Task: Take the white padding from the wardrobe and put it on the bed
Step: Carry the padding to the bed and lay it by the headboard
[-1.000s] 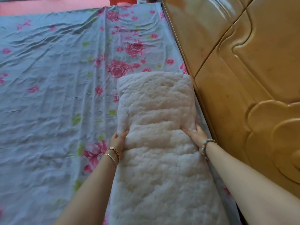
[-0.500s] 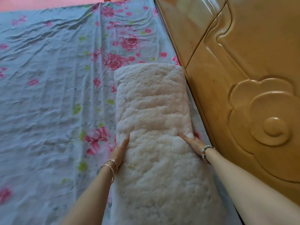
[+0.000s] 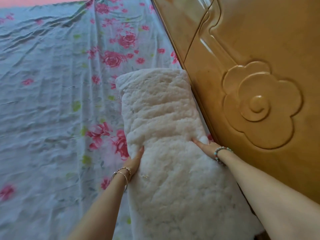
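The white padding (image 3: 166, 135) is a thick folded, fluffy roll lying lengthwise on the bed (image 3: 43, 101), along its right side next to the wooden headboard. My left hand (image 3: 134, 162) presses flat against the roll's left side, fingers straight. My right hand (image 3: 207, 147) lies against its right side, fingers sunk partly into the fluff, between the padding and the headboard. The near end of the roll runs down toward the bottom edge of the view.
A carved wooden headboard (image 3: 251, 84) with a flower relief stands close along the right. The bed carries a wrinkled blue sheet with pink roses. A strip of pink floor (image 3: 34, 1) shows at the top left.
The padding has slid a little farther along the bed beside the headboard, and both hands have stayed on its sides. The view has swung to the right and downward.
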The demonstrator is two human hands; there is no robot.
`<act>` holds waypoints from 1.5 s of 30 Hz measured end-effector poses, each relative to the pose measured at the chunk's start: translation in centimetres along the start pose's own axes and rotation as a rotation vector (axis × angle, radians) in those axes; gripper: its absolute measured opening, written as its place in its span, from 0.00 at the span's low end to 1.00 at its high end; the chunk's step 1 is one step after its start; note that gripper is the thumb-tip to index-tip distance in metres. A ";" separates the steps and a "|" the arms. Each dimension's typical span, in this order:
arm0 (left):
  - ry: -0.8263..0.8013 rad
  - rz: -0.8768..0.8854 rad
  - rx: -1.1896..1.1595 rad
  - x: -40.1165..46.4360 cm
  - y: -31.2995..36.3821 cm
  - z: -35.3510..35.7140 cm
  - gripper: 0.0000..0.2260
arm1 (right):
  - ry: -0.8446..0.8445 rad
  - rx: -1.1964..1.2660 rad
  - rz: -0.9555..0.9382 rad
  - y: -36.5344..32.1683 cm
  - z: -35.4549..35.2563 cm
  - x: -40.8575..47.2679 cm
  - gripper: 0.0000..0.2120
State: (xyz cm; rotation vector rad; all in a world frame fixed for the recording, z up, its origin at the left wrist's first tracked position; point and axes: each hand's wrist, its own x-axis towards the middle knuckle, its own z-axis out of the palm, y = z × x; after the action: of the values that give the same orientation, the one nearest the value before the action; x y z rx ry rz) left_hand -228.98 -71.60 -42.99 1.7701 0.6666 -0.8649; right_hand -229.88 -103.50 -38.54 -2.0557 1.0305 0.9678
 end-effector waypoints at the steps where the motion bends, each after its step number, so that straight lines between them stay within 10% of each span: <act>1: 0.024 0.042 -0.035 -0.3 -0.5 0.5 0.40 | 0.003 0.005 -0.021 0.5 0.2 -0.2 0.68; 16: 0.072 0.038 -0.025 -1.9 -0.2 -0.9 0.38 | 0.219 0.143 -0.140 2.1 2.5 -3.4 0.33; 23: 0.132 0.066 -0.344 -4.7 2.9 -1.9 0.22 | 0.327 0.789 -0.271 -0.4 2.5 -6.9 0.15; 34: -0.316 0.326 -0.629 -15.5 6.6 -2.3 0.13 | -0.011 1.432 -0.520 -0.7 3.6 -18.1 0.15; 45: -0.582 0.463 -0.409 -22.9 10.1 4.1 0.15 | 0.131 1.588 -0.661 5.7 1.3 -25.3 0.16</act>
State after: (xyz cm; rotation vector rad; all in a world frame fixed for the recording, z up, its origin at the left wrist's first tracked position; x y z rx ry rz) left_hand -235.73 -79.78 -19.94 1.1497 0.0331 -0.7932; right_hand -245.84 -95.67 -19.55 -0.8910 0.6411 -0.3638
